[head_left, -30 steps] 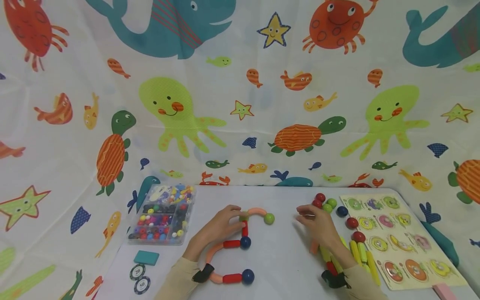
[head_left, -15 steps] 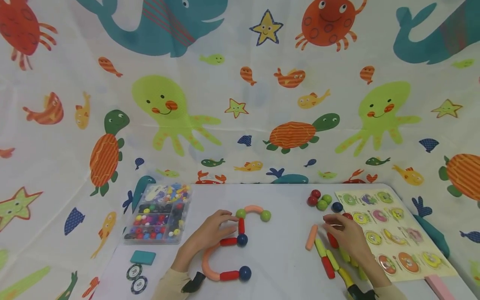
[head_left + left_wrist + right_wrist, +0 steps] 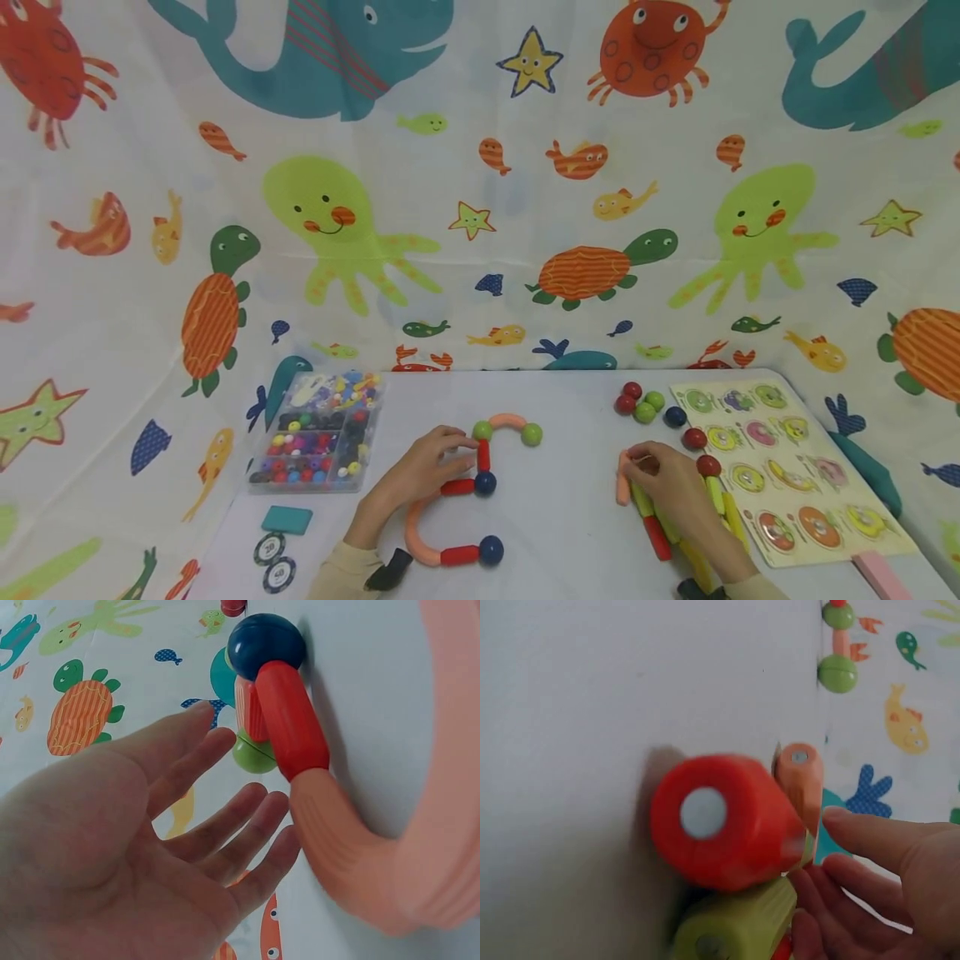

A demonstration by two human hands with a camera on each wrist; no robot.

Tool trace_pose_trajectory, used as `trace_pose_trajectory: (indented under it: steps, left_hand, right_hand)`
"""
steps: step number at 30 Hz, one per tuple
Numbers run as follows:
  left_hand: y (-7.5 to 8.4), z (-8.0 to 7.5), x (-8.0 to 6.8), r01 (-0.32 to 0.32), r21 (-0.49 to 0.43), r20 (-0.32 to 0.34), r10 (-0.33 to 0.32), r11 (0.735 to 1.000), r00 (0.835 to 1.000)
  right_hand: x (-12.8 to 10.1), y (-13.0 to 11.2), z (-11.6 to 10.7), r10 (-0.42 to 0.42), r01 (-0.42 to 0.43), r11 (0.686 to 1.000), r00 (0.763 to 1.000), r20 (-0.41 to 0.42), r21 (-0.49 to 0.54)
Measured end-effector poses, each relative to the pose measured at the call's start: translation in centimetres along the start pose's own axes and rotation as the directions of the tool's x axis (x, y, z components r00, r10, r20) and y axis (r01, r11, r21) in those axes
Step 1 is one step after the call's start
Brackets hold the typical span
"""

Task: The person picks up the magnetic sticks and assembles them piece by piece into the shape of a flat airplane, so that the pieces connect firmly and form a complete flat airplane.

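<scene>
On the white table, curved and straight magnetic sticks and balls form a shape: a curved orange stick (image 3: pixel 422 540), red sticks (image 3: pixel 459 555), navy balls (image 3: pixel 491 550) and green balls (image 3: pixel 532 434). My left hand (image 3: pixel 429 468) is beside its upper left part, fingers relaxed and spread, fingertips close to the upright red stick (image 3: pixel 483 456); nothing is in its palm in the left wrist view. My right hand (image 3: pixel 669 490) pinches the far end of a short straight orange magnetic stick (image 3: pixel 622 487). Beneath and beside that hand lie yellow-green sticks (image 3: pixel 642 500) and a red stick (image 3: pixel 657 538).
A clear compartment box of beads (image 3: pixel 352 442) stands at the back left, near a teal block (image 3: pixel 287 520) and two round chips (image 3: pixel 280 575). Red balls (image 3: pixel 624 404) and green balls lie back right, beside a food-picture board (image 3: pixel 795 492) and a pink block (image 3: pixel 881 575).
My right hand first moved right over the sticks, then came back left to the straight orange stick, which has turned slightly. My left hand stays by the shape.
</scene>
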State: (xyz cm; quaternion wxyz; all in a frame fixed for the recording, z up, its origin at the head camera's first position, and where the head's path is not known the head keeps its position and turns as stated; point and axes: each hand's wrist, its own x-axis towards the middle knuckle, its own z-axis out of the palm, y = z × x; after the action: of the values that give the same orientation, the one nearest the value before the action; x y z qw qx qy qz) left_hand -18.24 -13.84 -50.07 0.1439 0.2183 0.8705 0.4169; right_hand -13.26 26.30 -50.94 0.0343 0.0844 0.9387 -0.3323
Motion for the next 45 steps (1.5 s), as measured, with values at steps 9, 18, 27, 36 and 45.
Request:
trace_pose_trajectory:
  steps: [9, 18, 27, 36, 45]
  left_hand:
    - [0.0, -0.1, 0.1, -0.007, 0.006, 0.002, 0.007, 1.000, 1.000]
    - [-0.2, 0.0, 0.2, -0.020, -0.004, 0.006, 0.020, 1.000, 1.000]
    - [-0.2, 0.0, 0.4, -0.003, -0.004, 0.013, 0.003, 1.000, 1.000]
    - [-0.1, 0.1, 0.5, -0.005, -0.015, 0.013, 0.005, 1.000, 1.000]
    - [-0.1, 0.5, 0.6, -0.031, -0.018, 0.033, 0.032, 0.999, 0.999]
  right_hand:
    - [0.4, -1.6, 0.7, -0.014, 0.013, 0.998, 1.000, -0.008, -0.061]
    - [0.8, -2.2, 1.3, -0.025, 0.024, 0.999, 1.000, -0.011, -0.039]
    - [1.6, -3.6, 2.5, 0.008, -0.006, 0.997, 0.999, -0.035, 0.071]
    - [1.3, -5.6, 4.5, 0.033, -0.022, 0.973, 0.999, -0.042, 0.231]
    - [0.5, -7.6, 7.6, 0.007, -0.002, 0.960, 1.000, -0.018, 0.282]
